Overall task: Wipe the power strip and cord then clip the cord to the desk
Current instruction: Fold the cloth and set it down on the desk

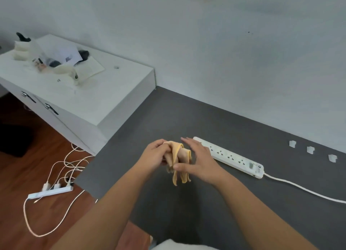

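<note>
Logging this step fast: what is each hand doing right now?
Left hand: fingers curled round the yellow cloth, gripping it above the grey desk.
Right hand: fingers straight, laid against the cloth; a grip cannot be told.

Legible text: none. Power strip (231, 157) on the table (187, 118): small dark mark at its cord end, too blurred to read. Papers (89, 68) on the white cabinet (78, 98): printed lines and a small dark patch, too small to read.
</note>
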A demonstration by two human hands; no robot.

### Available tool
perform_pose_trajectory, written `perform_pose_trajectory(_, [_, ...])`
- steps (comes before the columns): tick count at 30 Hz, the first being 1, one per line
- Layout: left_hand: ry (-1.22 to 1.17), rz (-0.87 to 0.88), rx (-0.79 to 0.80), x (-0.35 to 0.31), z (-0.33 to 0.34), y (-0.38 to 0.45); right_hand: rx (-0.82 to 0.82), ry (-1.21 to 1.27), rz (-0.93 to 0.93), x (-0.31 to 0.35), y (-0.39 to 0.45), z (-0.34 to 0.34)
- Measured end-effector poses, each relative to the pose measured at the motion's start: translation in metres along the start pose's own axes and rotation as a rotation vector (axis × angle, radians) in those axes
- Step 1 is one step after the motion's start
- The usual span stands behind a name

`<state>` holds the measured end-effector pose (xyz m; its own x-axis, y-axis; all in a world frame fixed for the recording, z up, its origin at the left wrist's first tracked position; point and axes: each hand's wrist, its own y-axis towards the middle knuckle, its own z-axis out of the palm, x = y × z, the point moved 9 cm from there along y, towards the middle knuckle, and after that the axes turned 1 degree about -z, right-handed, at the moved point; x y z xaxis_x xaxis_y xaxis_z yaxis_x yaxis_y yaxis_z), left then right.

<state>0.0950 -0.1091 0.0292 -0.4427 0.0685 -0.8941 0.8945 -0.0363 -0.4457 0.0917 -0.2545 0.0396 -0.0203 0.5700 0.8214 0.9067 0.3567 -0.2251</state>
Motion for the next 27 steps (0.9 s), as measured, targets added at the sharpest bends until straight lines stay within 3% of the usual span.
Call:
perform_pose_trajectory(2, [0.081,0.014,-0.008,-0.001,-0.02,0.003,-0.023,-0.033,-0.047,0.019,0.021,0.014])
perform_pose_trajectory(4, [0.163,0.043,-0.025,-0.005,-0.041,0.005,-0.019,0.158,-0.031,0.031,0.036,0.028])
perform_pose_trajectory(6, [0.23,0.062,-0.043,-0.007,-0.062,0.007,0.095,0.392,-0.001,0.041,0.045,0.05])
perform_pose_trajectory(9, [0.347,0.099,-0.05,-0.01,-0.089,0.014,0.261,0.437,-0.006,0.053,0.052,0.084])
perform_pose_trajectory(13, [0.403,0.113,0.001,-0.007,-0.113,0.02,0.054,0.253,0.025,0.049,0.071,0.091])
perform_pose_trajectory(16, [0.455,0.163,0.016,-0.01,-0.133,0.024,-0.071,0.25,0.124,0.032,0.08,0.082])
perform_pose_trajectory(22, [0.634,0.266,0.035,-0.023,-0.143,0.021,-0.037,0.621,0.256,0.022,0.078,0.087])
perform_pose_trajectory(25, [0.522,0.277,-0.074,-0.026,-0.154,0.021,-0.042,1.028,0.388,0.014,0.073,0.106])
perform_pose_trajectory(27, [0.162,0.147,-0.107,-0.004,-0.164,0.025,-0.082,1.169,0.472,0.008,0.067,0.119])
